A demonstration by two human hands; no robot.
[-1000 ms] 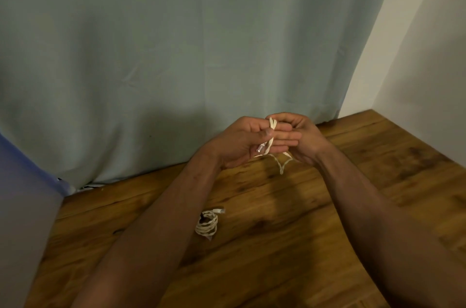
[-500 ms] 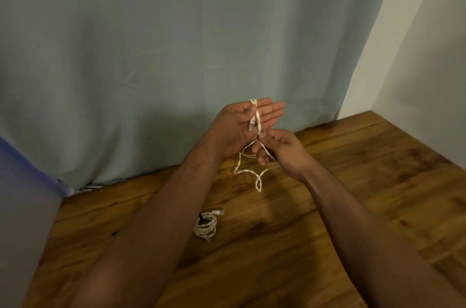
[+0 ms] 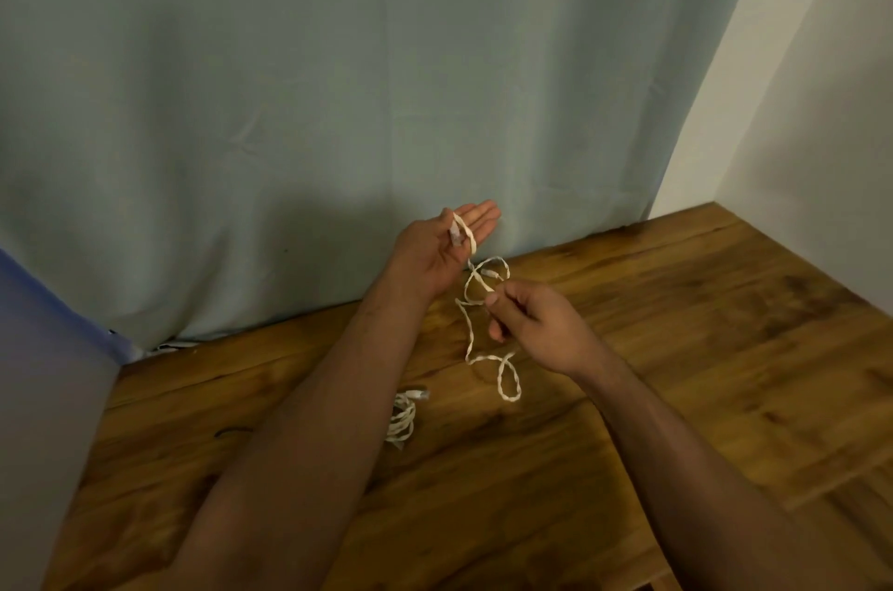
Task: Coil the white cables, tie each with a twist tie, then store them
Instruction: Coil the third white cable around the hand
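Since half a second ago the right hand (image 3: 531, 324) has drawn down and away from the left hand (image 3: 435, 252), paying out more of the long white braided cable (image 3: 466, 324), so its slack now hangs in loose open loops below both hands. That left hand is palm up with fingers straight, its thumb pinning the cable's plug end against them. Its partner pinches a stretch of the cable between thumb and forefinger, the other fingers curled. By my judgement the coiling of this one is only beginning, as no wraps lie round the left fingers yet. Below the left wrist a coiled white cable (image 3: 401, 421) lies bundled on the brown wooden surface (image 3: 725, 348); whether it is tied I cannot tell. Beyond the hands hangs a grey-green curtain (image 3: 338, 107), and a white wall (image 3: 797, 107) stands to the right of the right hand
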